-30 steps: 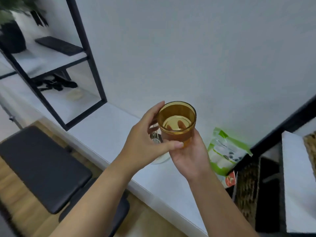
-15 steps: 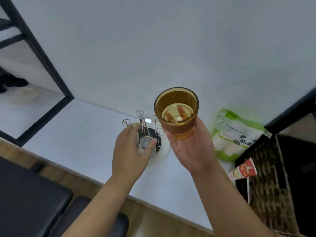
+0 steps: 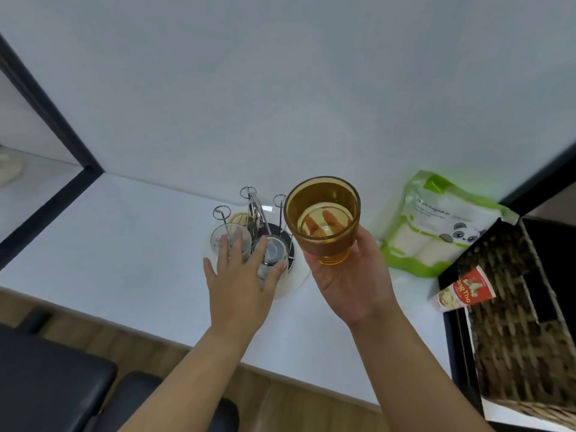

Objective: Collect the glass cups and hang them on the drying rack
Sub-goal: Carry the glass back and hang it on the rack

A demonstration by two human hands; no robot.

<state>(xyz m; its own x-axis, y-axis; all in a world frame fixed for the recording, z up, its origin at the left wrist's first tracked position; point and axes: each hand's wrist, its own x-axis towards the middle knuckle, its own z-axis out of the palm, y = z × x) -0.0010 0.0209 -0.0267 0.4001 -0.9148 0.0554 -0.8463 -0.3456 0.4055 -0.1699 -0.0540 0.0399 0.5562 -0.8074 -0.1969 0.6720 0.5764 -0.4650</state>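
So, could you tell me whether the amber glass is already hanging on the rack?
No, the right hand holds the amber glass upright above the counter.

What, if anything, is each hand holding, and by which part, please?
The right hand holds the amber glass cup by its base, rim up. The left hand rests on clear cups on the drying rack; grip unclear.

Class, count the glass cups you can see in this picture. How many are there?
3, possibly more hidden: an amber glass cup in the right hand, a clear glass cup and another clear one on the wire drying rack.
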